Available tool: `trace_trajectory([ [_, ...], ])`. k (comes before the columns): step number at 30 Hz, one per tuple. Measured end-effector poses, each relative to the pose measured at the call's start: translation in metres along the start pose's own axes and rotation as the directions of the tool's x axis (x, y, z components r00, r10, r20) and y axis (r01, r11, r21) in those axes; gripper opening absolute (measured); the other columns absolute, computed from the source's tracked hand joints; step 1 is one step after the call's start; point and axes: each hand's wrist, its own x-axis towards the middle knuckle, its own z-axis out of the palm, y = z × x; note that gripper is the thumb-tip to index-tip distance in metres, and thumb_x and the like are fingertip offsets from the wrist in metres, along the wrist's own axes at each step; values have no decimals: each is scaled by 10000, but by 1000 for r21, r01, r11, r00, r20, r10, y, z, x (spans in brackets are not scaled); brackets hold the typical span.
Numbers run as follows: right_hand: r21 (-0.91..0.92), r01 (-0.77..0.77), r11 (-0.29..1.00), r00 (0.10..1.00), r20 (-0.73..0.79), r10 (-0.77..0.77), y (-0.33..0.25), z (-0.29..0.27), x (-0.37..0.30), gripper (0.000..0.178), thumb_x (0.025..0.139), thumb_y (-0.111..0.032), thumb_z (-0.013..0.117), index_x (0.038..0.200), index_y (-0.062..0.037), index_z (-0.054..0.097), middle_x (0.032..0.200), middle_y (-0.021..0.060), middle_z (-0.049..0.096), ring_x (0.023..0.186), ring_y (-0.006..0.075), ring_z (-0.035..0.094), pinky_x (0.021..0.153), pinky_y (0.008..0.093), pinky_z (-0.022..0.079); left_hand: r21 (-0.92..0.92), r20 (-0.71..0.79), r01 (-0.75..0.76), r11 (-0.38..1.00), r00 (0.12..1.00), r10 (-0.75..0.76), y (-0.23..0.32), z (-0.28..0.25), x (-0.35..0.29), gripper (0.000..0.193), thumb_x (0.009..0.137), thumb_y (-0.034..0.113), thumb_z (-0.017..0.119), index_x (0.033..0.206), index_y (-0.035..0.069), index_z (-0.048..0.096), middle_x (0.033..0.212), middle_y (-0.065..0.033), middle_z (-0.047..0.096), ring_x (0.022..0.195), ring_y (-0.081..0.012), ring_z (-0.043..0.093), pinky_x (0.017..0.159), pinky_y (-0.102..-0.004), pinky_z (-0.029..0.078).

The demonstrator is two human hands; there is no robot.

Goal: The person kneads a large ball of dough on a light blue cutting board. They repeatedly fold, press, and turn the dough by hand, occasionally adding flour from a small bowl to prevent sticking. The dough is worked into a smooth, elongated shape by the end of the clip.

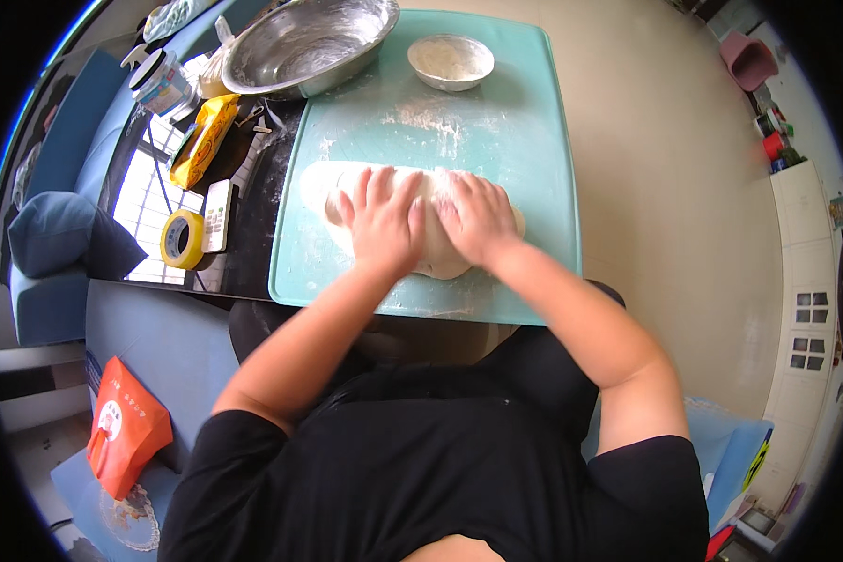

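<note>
1. Dough (pixel 437 245), head view: a pale, thick, elongated mass lay crosswise on the near half of a green mat (pixel 526 122), directly before you. Its left end stuck out beyond your left hand (pixel 382 223), and a narrow part showed at the right of your right hand (pixel 480 214).

2. Left hand: it rested on the dough, left of the middle, palm down. Its fingers were spread, with gaps between them, and pointed away from you; the thumb lay toward your right hand.

3. Right hand: it rested on the dough, right of the middle, palm down. Its fingers lay closer together and bent over the top; their tips were too blurred for you to tell whether they touched one another. The thumb pointed toward your left hand, with dough visible between the two hands.

4. Far part of the mat: dry white smears marked its surface. A small bowl (pixel 451 85) held pale flour (pixel 448 58), and a large metal basin (pixel 253 66), coated white inside, stood at the far left corner.

5. Black tabletop (pixel 262 211), left of the mat: it bore a yellow tape roll (pixel 194 248) just beside a white remote control (pixel 217 215), with a yellow packet (pixel 204 140) farther from you.
</note>
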Motion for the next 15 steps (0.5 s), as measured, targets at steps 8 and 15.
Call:
trace_trajectory([
  [8,-71,51,996,976,-208,-65,2,1,1,394,832,-220,523,1189,-53,540,1160,132,558,1064,305,526,924,422,397,40,3,-81,996,997,81,1,26,6,440,832,302,505,1248,160,538,1373,-121,419,1334,-360,286,1101,-559,93],
  [15,26,-22,999,997,-72,24,41,12,76,282,902,-302,449,853,-81,616,818,119,649,737,322,639,691,430,518,138,50,51,989,997,-59,3,53,85,310,915,325,411,1102,193,620,1178,-44,578,1181,-238,467,1069,-450,233],
])
